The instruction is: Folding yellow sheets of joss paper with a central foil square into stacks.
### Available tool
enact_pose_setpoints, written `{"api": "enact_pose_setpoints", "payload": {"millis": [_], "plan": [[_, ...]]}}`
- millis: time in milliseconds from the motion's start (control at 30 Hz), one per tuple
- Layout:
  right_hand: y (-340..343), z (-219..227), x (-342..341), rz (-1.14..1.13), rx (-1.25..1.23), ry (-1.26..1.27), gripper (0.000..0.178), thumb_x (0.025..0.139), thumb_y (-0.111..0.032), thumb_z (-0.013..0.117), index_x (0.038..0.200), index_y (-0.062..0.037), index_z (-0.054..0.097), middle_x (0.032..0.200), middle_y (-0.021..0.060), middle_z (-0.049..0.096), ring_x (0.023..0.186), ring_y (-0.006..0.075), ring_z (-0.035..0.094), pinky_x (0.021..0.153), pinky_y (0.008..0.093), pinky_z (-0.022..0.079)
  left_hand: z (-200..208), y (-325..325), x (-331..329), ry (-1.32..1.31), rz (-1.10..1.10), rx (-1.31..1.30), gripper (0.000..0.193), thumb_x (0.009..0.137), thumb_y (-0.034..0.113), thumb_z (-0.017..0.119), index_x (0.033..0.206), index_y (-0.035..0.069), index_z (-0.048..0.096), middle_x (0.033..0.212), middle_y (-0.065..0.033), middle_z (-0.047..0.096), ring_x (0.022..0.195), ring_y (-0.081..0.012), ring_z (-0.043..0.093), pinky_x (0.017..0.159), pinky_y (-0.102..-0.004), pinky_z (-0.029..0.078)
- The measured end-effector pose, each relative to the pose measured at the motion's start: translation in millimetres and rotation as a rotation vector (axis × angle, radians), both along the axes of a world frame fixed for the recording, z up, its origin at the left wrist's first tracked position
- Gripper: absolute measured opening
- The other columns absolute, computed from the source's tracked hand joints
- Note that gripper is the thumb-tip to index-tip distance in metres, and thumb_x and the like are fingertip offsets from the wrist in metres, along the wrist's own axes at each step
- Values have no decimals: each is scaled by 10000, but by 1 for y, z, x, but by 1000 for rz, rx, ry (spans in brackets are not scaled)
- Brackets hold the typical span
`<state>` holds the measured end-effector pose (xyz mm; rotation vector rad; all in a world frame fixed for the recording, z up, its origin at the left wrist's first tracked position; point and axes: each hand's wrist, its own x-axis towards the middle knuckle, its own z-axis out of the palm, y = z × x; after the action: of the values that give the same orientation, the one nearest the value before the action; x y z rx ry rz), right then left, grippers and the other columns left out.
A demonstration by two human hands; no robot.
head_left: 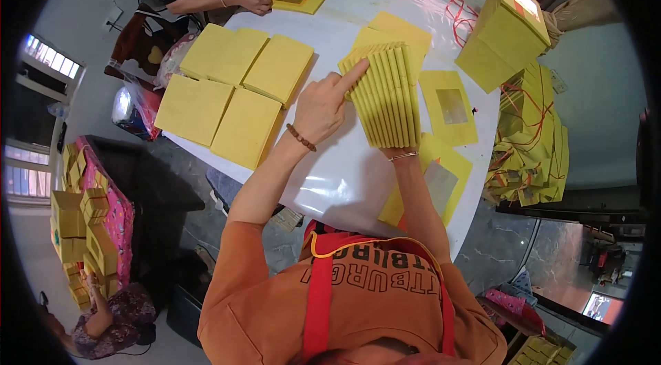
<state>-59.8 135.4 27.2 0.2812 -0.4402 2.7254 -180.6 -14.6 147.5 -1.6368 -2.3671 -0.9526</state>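
A fanned stack of folded yellow paper packets [385, 100] is tilted up over the table, its folded edges showing as ridges. My right hand [398, 151] holds it from beneath at the near end; the fingers are hidden behind the packets. My left hand [322, 107] comes in from the left. Its index finger is stretched out and touches the ridges near the top left, while the other fingers are curled and hold nothing. Loose yellow sheets [406, 27] lie behind the stack. A yellow sheet with a grey window [465, 117] lies to the right, another [458, 165] under my right forearm.
Several neat yellow stacks [200, 107] stand left on the white table [323, 186]. A tall yellow block [499, 41] and red cords [454, 10] are at the far right. Across the table a co-worker's hands [258, 0] handle a yellow piece. Tied yellow bundles [530, 144] hang beyond the right edge.
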Motion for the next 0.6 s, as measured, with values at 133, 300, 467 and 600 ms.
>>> {"api": "enact_pose_setpoints", "payload": {"millis": [133, 300, 467, 600], "plan": [[-3, 4, 0, -535, 1064, -558, 543, 888, -375, 442, 1341, -100, 325, 1345, 60, 406, 1189, 215, 438, 973, 353, 399, -3, 0, 0, -6, 24, 233, 599, 793, -37, 489, 1351, 120, 339, 854, -123, 562, 724, -223, 553, 654, -303, 444], [-1, 19, 26, -251, 64, -291, 555, 838, -330, 533, 1294, -59, 371, 1258, 100, 479, 1112, 248, 502, 930, 384, 439, -11, -12, -21, -1042, -257, 461, 816, 816, 142, 539, 1418, 69, -7, 1114, -111, 484, 962, -138, 482, 794, -269, 412], [10, 57, 39, -440, 338, -491, 576, 721, -141, 634, 1235, -37, 395, 1139, 94, 512, 1034, 226, 529, 886, 364, 458, -13, -22, -37, -1139, -476, 338, 911, 786, 169, 571, 1410, 75, -86, 1257, -140, 386, 1150, -209, 399, 952, -327, 326], [21, 66, 37, -444, 545, -575, 682, 640, -82, 679, 1232, -59, 342, 1102, 67, 492, 1033, 204, 510, 892, 346, 444, -14, -22, -43, -1194, -508, 203, 961, 707, 82, 632, 1422, 83, -10, 1308, -119, 344, 1215, -207, 353, 995, -319, 290]]}}
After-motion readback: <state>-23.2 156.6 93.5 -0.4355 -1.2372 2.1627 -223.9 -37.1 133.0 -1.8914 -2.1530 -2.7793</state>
